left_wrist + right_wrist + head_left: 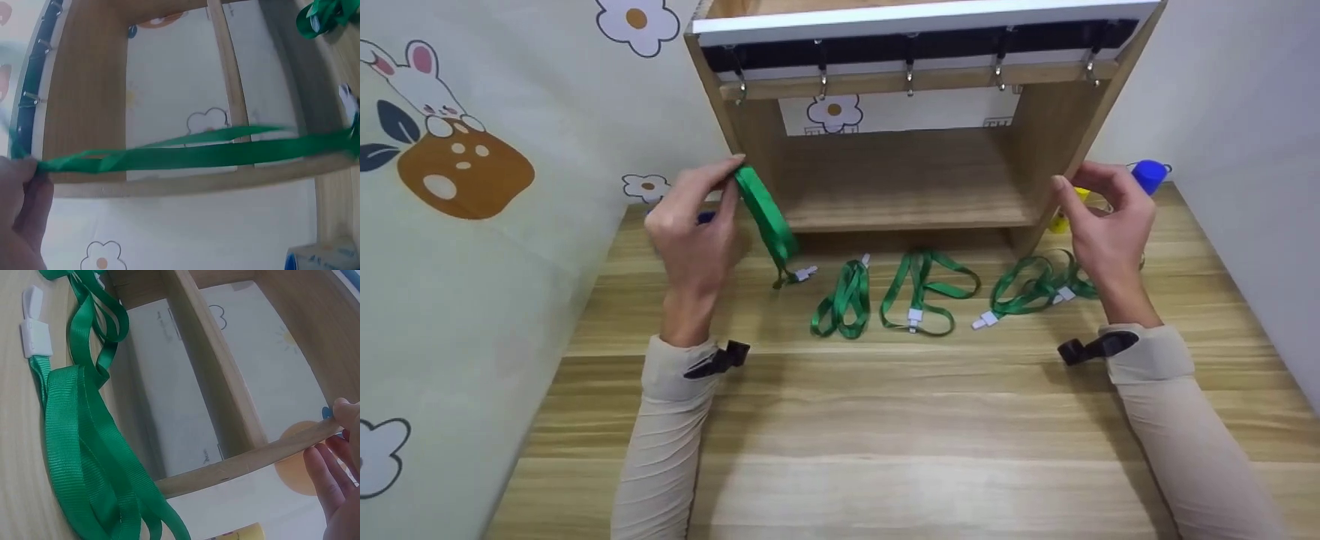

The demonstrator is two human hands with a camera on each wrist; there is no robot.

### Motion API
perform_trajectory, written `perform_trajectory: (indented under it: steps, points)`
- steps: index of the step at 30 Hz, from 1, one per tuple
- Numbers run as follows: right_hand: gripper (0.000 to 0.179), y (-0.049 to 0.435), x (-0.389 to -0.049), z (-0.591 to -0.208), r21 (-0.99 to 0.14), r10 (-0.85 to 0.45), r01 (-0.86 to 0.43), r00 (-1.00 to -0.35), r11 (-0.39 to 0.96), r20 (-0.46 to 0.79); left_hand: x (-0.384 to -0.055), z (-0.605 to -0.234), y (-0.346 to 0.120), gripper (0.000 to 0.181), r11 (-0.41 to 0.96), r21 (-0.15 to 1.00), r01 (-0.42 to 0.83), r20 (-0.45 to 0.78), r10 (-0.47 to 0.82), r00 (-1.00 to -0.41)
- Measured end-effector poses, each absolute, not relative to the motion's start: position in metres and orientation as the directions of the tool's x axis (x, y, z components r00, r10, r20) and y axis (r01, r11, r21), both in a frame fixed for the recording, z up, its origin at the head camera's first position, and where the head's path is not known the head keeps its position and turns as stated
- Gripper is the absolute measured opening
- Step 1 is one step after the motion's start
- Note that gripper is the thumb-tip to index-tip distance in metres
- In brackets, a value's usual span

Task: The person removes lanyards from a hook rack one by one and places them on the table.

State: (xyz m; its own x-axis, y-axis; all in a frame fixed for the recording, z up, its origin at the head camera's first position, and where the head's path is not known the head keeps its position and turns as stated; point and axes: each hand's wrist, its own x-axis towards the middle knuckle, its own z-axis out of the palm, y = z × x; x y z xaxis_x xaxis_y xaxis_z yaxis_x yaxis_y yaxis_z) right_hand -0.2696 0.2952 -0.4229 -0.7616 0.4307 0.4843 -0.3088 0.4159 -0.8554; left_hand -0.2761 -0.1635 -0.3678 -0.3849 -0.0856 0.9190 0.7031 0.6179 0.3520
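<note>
My left hand pinches a green lanyard near the rack's left side; its loop hangs down to a pale clip just over the table. In the left wrist view the strap stretches away from the thumb and fingers. My right hand holds the front edge of the right side panel of the wooden rack, thumb in front and fingers on the outer side. Along the rack's top front runs a dark strip with several metal hooks, all bare.
Three more green lanyards lie in front of the rack: one bundled, one spread, and one tangled below my right hand. A blue-capped item stands right of the rack. Patterned walls rise on both sides of the table.
</note>
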Motion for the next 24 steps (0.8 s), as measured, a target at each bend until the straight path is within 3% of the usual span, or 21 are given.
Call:
perform_trajectory:
  steps: [9,16,24]
  points:
    - [0.034,0.296,-0.269,-0.420,-0.854,0.424,-0.304,-0.766,0.421,0.482,-0.264,-0.372,-0.185,0.017,0.697,0.325,0.639,0.832,0.112,-0.544]
    - [0.032,0.303,-0.268,-0.416,-0.846,0.427,-0.317,-0.754,0.429,0.499,-0.257,-0.378,-0.210,0.016,0.746,0.184,0.640,0.769,0.296,-0.567]
    - [0.033,0.297,-0.269,-0.421,-0.855,0.415,-0.321,-0.769,0.406,0.486,-0.255,-0.393,-0.229,0.015,0.776,0.160,0.610,0.542,0.447,-0.712]
